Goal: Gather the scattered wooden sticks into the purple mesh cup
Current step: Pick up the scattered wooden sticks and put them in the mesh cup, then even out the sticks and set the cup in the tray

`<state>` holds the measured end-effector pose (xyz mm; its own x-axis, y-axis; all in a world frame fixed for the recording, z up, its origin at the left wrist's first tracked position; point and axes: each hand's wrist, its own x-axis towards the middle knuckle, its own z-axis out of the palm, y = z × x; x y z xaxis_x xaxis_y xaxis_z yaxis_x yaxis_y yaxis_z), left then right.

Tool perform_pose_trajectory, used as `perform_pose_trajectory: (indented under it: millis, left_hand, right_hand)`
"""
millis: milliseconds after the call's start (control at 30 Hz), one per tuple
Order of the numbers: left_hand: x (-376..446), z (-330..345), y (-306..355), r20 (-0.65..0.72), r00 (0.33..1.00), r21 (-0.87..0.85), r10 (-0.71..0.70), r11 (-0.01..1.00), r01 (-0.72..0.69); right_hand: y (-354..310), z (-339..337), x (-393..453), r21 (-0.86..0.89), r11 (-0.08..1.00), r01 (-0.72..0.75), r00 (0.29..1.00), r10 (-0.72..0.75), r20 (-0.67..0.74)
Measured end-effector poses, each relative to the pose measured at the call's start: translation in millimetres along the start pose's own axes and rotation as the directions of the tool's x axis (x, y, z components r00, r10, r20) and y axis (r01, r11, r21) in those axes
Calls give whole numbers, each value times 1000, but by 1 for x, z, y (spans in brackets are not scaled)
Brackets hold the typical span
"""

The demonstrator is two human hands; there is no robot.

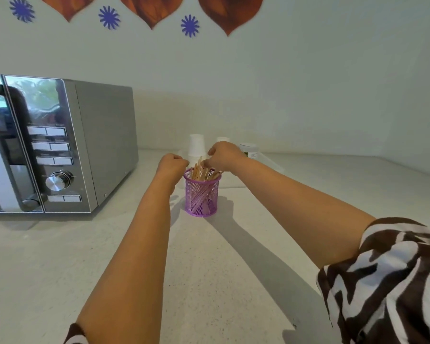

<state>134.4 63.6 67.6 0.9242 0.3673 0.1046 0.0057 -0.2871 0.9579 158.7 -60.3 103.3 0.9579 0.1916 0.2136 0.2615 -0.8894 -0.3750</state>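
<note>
Your right hand (225, 155) pinches wooden sticks (201, 170) upright over the purple mesh cup (201, 194) — straight below — left hand (171, 165) fisted beside its rim

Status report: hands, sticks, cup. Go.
Left hand curled at the purple mesh cup rim. Right hand over the cup, fingers on the wooden sticks standing inside. White paper cups close behind; nothing blocking.

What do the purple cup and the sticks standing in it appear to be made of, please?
The purple mesh cup looks like painted wire mesh, probably metal: fine open grid, solid rim, contents visible through it. The sticks look like pale, unfinished wood: flat, thin, matte tan.
</note>
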Motion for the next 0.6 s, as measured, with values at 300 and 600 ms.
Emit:
perform_pose_trajectory:
  millis: [300, 600]
  left_hand:
    - [-10, 7, -5, 154, 985, -166, -71, 981, 97]
    - [-18, 3, 3, 375, 908, -130, -186, 959, 250]
  right_hand:
    - [37, 18, -52, 809, 579, -98, 885, 423, -195]
    - [24, 68, -78, 783, 590, -197, 980, 126, 152]
